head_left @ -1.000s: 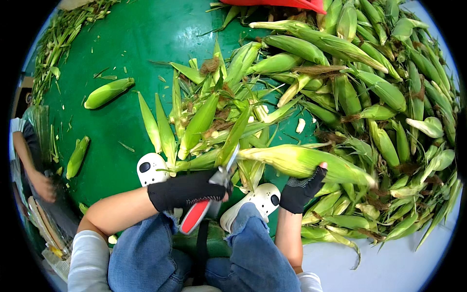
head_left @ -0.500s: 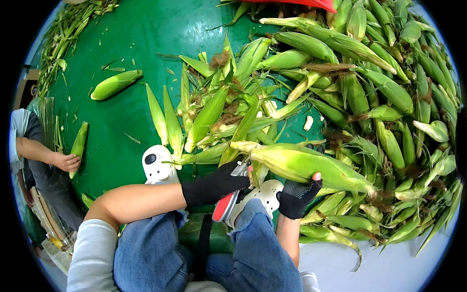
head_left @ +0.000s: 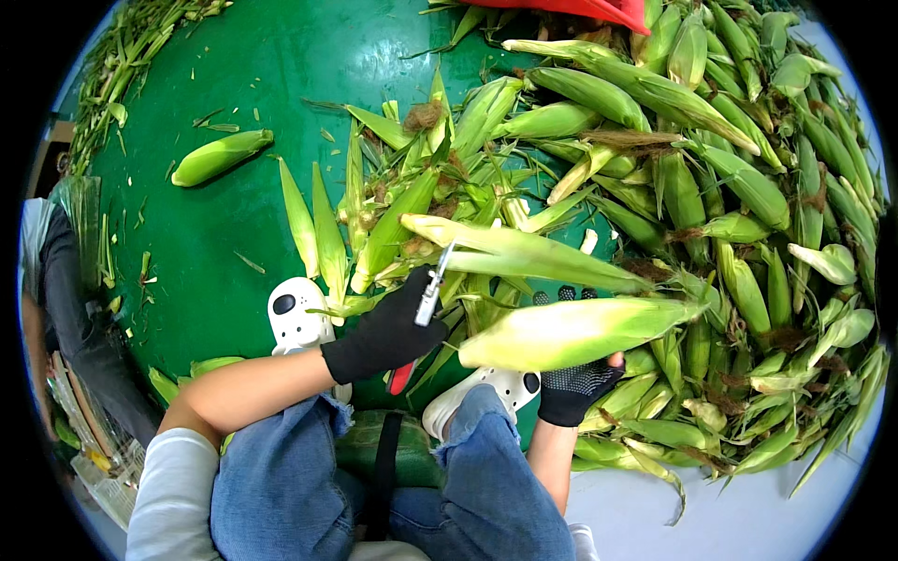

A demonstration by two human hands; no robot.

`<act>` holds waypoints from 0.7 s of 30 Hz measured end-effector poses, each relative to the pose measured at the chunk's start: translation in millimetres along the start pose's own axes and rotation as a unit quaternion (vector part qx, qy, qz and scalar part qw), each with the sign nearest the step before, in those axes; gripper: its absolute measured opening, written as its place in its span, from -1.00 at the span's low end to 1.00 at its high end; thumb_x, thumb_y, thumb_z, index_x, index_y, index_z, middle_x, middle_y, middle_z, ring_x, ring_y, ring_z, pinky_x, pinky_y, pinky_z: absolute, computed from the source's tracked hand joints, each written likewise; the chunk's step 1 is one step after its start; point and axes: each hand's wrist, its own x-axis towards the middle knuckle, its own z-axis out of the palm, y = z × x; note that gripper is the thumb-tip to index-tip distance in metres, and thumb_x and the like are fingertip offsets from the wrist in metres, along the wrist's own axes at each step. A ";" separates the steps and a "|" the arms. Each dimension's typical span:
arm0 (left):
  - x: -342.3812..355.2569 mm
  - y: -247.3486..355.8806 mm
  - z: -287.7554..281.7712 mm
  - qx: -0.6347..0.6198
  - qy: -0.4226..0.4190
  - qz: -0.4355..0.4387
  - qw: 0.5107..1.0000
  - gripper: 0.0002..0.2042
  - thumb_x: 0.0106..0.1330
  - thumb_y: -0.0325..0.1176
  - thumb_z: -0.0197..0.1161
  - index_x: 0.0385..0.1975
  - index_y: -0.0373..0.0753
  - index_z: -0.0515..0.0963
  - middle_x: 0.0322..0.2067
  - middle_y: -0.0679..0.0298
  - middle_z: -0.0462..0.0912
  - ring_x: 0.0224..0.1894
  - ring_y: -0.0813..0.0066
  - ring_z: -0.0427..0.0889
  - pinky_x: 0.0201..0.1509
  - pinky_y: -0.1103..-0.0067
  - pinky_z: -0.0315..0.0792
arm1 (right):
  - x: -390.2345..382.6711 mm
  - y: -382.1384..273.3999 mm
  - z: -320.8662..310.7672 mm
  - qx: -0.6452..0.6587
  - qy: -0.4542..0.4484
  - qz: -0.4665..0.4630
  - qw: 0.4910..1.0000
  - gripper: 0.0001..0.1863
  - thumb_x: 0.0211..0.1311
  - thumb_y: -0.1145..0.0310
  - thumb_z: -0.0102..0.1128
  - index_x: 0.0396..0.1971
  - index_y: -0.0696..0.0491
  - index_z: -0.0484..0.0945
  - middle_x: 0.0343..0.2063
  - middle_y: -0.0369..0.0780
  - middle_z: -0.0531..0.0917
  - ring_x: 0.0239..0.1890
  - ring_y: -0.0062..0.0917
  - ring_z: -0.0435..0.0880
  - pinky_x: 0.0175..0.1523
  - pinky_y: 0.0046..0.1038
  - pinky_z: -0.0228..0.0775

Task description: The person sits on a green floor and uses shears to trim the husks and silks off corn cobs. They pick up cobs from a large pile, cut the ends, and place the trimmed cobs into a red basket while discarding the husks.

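My left hand [head_left: 382, 327], in a black fingerless glove, is closed around pruning shears [head_left: 430, 297] with red handles. Their metal blades point up, beside the stalk end of a loose husk piece [head_left: 524, 254]. That blurred piece lies above an ear of corn [head_left: 580, 334], whose left end is now blunt and pale. My right hand [head_left: 575, 383], gloved with dotted grip fabric, supports this ear from beneath, thumb at its lower side. Trimmed husks [head_left: 402, 224] and brown silk are heaped just beyond both hands.
A large pile of unhusked corn [head_left: 739, 187] fills the right side. One ear [head_left: 221, 157] lies alone on the green surface [head_left: 215, 252]. My white clogs [head_left: 297, 313] stand close to the husks. At the far left is another person [head_left: 79, 309]; something red [head_left: 608, 11] sits at the top.
The stalk end and an outer husk have come away from the ear. My left hand with the shears has shifted slightly left. The other person's ear of corn is gone from view.
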 end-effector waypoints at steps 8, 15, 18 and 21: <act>7.1 33.4 -1.6 -0.333 -0.322 -0.108 0.880 -0.50 0.09 -0.14 0.31 -0.02 -0.17 0.31 -0.24 0.35 0.36 -0.21 0.62 0.37 -0.13 0.65 0.31 | 9.4 16.5 -4.1 0.081 -0.057 0.018 0.995 -0.23 0.04 -0.23 0.06 0.15 -0.01 0.24 -0.05 -0.17 0.52 -0.08 -0.29 0.52 -0.04 -0.09 0.40; -1.1 35.3 2.7 -0.009 -0.201 0.092 0.975 -0.25 0.05 -0.11 0.31 0.14 -0.42 0.12 -0.04 -0.02 0.37 -0.01 0.20 0.41 0.08 0.45 0.29 | 3.7 21.1 -9.1 -0.102 0.090 0.043 0.990 -0.18 -0.02 -0.13 0.20 0.16 0.05 0.18 0.05 -0.12 0.40 -0.01 -0.24 0.46 0.10 -0.18 0.34; -2.7 11.7 5.6 -0.008 -0.167 0.096 0.981 -0.41 0.08 -0.14 0.28 0.04 -0.28 0.21 -0.20 0.20 0.38 -0.14 0.49 0.37 -0.04 0.53 0.29 | 0.6 27.5 -13.0 -0.157 0.142 0.043 0.976 -0.28 0.07 -0.12 0.06 0.13 0.05 0.21 0.00 -0.15 0.44 -0.01 -0.23 0.45 0.09 -0.19 0.32; -1.8 12.8 3.8 -0.042 -0.230 0.076 0.969 -0.37 0.08 -0.15 0.27 0.10 -0.28 0.18 -0.10 0.09 0.38 -0.03 0.38 0.38 0.05 0.49 0.27 | -2.2 29.3 -11.0 -0.038 0.097 0.032 0.994 -0.31 0.04 -0.04 0.04 0.13 0.05 0.23 0.01 -0.11 0.44 0.00 -0.22 0.44 0.12 -0.19 0.29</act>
